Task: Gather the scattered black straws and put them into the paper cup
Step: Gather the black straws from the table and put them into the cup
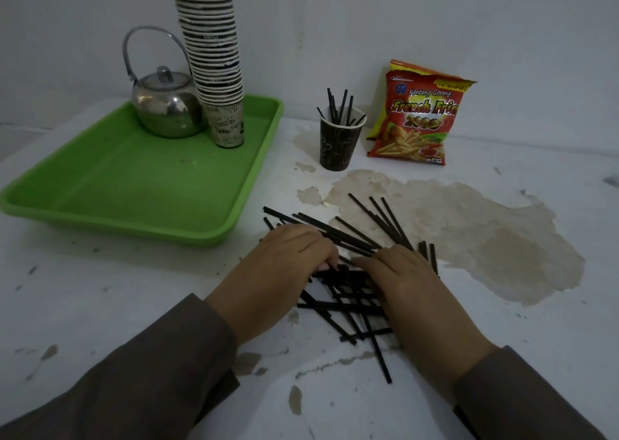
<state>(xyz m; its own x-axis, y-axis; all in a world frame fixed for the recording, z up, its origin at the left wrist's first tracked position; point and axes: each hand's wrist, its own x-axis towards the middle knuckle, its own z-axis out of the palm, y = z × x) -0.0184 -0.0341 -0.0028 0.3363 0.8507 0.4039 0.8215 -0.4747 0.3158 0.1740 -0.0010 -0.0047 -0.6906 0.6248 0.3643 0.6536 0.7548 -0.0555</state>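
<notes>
Several black straws lie scattered in a crossed pile on the white table, in front of me. My left hand sits on the left side of the pile, its fingertips curled down onto straws at the pile's middle. From the right, my right hand lies over the pile with its fingers stretched flat on the straws. The hands hide the straws under them. A dark paper cup stands upright behind the pile with several straws in it.
A green tray at the back left holds a metal teapot and a tall stack of paper cups. A red snack bag leans against the wall right of the cup. Worn brown patches mark the table.
</notes>
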